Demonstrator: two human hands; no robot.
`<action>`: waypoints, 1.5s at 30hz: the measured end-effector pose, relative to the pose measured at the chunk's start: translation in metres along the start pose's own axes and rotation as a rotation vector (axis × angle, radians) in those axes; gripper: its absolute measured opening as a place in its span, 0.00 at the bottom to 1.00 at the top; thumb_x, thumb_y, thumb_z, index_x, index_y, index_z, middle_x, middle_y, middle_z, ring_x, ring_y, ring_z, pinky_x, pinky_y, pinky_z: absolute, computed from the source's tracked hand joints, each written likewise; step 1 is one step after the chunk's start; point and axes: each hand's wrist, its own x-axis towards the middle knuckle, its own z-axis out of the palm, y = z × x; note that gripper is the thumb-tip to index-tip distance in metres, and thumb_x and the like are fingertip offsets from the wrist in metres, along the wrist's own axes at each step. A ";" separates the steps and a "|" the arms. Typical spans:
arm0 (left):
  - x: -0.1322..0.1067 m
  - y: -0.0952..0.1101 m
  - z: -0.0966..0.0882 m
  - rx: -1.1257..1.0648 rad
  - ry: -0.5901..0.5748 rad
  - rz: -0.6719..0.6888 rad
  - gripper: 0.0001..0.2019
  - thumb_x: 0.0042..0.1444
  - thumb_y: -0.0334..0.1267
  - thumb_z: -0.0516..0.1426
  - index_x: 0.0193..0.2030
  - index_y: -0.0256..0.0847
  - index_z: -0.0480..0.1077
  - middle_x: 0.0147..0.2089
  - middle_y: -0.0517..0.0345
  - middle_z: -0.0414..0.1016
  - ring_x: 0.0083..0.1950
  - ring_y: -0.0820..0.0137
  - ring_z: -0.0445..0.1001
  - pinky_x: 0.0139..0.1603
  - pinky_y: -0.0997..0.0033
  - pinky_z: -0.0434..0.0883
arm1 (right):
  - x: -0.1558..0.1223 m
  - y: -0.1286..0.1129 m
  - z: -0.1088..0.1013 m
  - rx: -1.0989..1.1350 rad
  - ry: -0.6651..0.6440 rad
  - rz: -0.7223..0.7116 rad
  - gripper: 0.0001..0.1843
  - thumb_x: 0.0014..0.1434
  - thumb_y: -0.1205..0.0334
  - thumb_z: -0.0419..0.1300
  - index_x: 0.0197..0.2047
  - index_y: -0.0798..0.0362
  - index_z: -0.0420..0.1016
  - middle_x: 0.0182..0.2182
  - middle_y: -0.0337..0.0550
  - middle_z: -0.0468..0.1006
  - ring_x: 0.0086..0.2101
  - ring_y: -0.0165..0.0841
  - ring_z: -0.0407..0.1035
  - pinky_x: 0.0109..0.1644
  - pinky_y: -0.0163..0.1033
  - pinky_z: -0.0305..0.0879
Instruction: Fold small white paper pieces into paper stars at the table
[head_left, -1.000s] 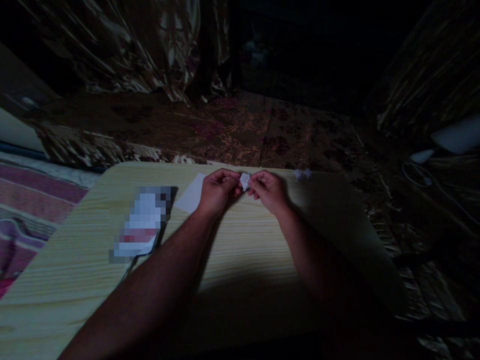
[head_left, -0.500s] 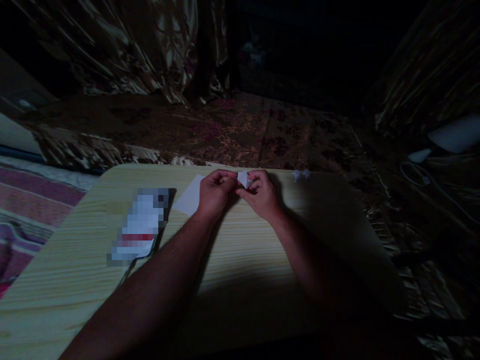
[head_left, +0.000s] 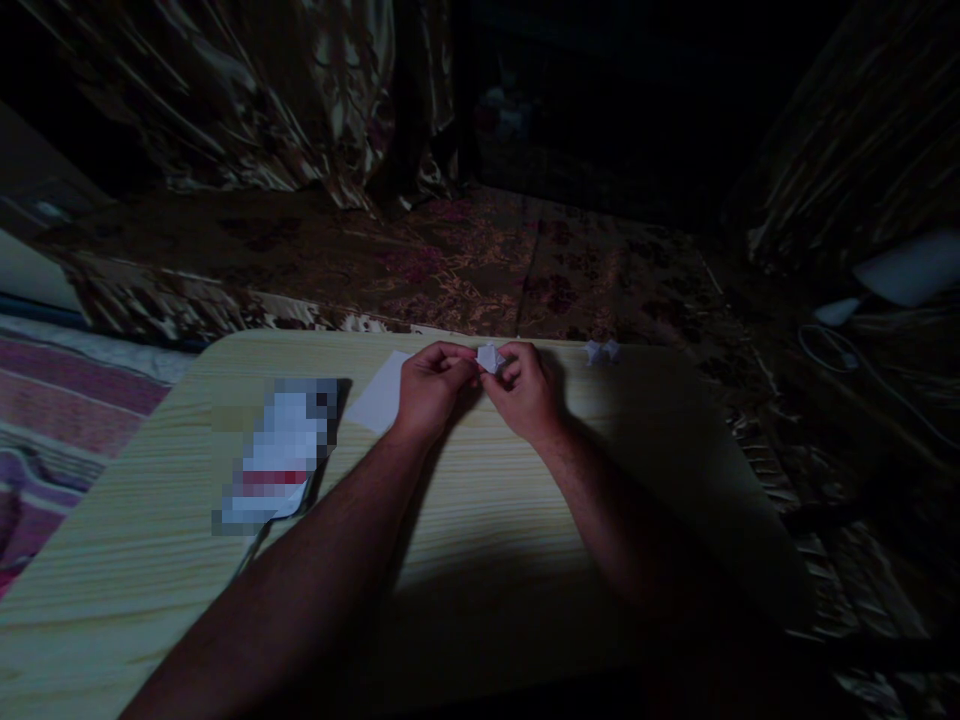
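Observation:
A small folded piece of white paper is held up between my two hands near the far edge of the table. My left hand pinches its left side with thumb and forefinger. On the other side, my right hand grips it with curled fingers. Beside my left hand lies a flat white sheet of paper, partly covered by that hand. Two small folded white paper pieces, star-like in outline, sit to the right of my right hand.
A blurred-out phone-like device with a cable lies left on the wooden table. Behind the table is a patterned fabric-covered ledge below curtains. A white lamp-like object with a cord stands at right.
The folded paper has turned slightly between my fingers, showing a different face. My right fingers have shifted a little around it. The other objects stay where they were.

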 end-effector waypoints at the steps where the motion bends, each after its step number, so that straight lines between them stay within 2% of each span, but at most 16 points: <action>1: 0.000 0.000 0.000 0.010 -0.006 0.001 0.10 0.43 0.37 0.64 0.34 0.36 0.74 0.24 0.58 0.75 0.23 0.75 0.70 0.24 0.77 0.63 | 0.000 0.000 0.000 -0.016 0.008 -0.008 0.16 0.54 0.60 0.61 0.46 0.51 0.67 0.27 0.36 0.74 0.28 0.31 0.68 0.37 0.37 0.65; 6: 0.000 -0.001 -0.001 0.010 -0.019 0.019 0.09 0.43 0.35 0.65 0.33 0.37 0.74 0.23 0.59 0.74 0.23 0.75 0.70 0.24 0.77 0.64 | 0.001 0.001 0.000 -0.031 0.040 -0.039 0.14 0.55 0.59 0.60 0.45 0.51 0.68 0.28 0.38 0.75 0.28 0.31 0.68 0.36 0.36 0.65; 12: 0.002 -0.005 -0.001 0.104 0.107 0.115 0.07 0.43 0.33 0.64 0.32 0.37 0.75 0.26 0.60 0.75 0.25 0.76 0.70 0.28 0.77 0.66 | 0.000 0.003 0.001 -0.025 0.039 -0.050 0.14 0.54 0.60 0.60 0.45 0.51 0.68 0.29 0.38 0.75 0.28 0.31 0.68 0.37 0.37 0.66; 16: 0.002 -0.005 0.000 0.144 0.109 0.147 0.06 0.44 0.33 0.63 0.32 0.37 0.75 0.27 0.60 0.74 0.27 0.75 0.71 0.29 0.77 0.67 | -0.001 0.003 0.001 -0.014 0.035 -0.034 0.14 0.54 0.60 0.60 0.45 0.51 0.69 0.28 0.38 0.74 0.28 0.31 0.68 0.36 0.36 0.66; 21: 0.004 -0.010 0.000 0.156 0.051 0.162 0.11 0.47 0.36 0.61 0.39 0.40 0.73 0.25 0.63 0.71 0.25 0.75 0.68 0.29 0.77 0.66 | 0.000 0.002 0.001 -0.023 0.032 0.019 0.14 0.54 0.58 0.59 0.45 0.51 0.68 0.27 0.37 0.72 0.28 0.31 0.67 0.37 0.36 0.66; 26: 0.004 -0.016 0.000 0.463 -0.033 0.230 0.07 0.50 0.40 0.59 0.33 0.39 0.74 0.30 0.58 0.76 0.30 0.72 0.71 0.31 0.76 0.66 | 0.002 -0.001 -0.004 -0.051 0.064 0.070 0.13 0.55 0.57 0.58 0.44 0.51 0.68 0.26 0.37 0.71 0.29 0.32 0.68 0.37 0.36 0.65; 32: 0.001 -0.017 0.001 0.700 -0.229 0.335 0.09 0.52 0.40 0.56 0.34 0.41 0.76 0.32 0.57 0.80 0.30 0.70 0.73 0.34 0.73 0.67 | 0.011 -0.004 -0.011 -0.100 0.131 0.156 0.13 0.54 0.58 0.58 0.44 0.49 0.67 0.23 0.33 0.69 0.27 0.31 0.67 0.36 0.35 0.63; 39: 0.001 -0.016 0.000 0.795 -0.223 0.346 0.11 0.52 0.43 0.56 0.36 0.42 0.77 0.32 0.55 0.80 0.30 0.67 0.75 0.34 0.72 0.67 | 0.021 0.005 -0.024 -0.103 0.202 0.319 0.13 0.53 0.55 0.58 0.43 0.48 0.65 0.24 0.31 0.70 0.26 0.30 0.67 0.34 0.34 0.63; 42: 0.001 -0.014 0.000 0.806 -0.253 0.363 0.12 0.52 0.44 0.56 0.36 0.42 0.77 0.34 0.54 0.81 0.32 0.65 0.76 0.34 0.71 0.67 | 0.022 0.011 -0.037 -0.133 0.230 0.329 0.14 0.53 0.56 0.58 0.43 0.48 0.65 0.27 0.33 0.73 0.26 0.30 0.67 0.35 0.34 0.63; 45: 0.002 -0.013 0.000 0.857 -0.272 0.360 0.12 0.52 0.46 0.56 0.36 0.43 0.77 0.34 0.54 0.81 0.32 0.64 0.76 0.34 0.71 0.67 | 0.020 0.018 -0.052 -0.163 0.249 0.329 0.16 0.52 0.57 0.59 0.45 0.48 0.65 0.36 0.37 0.76 0.28 0.29 0.69 0.36 0.34 0.64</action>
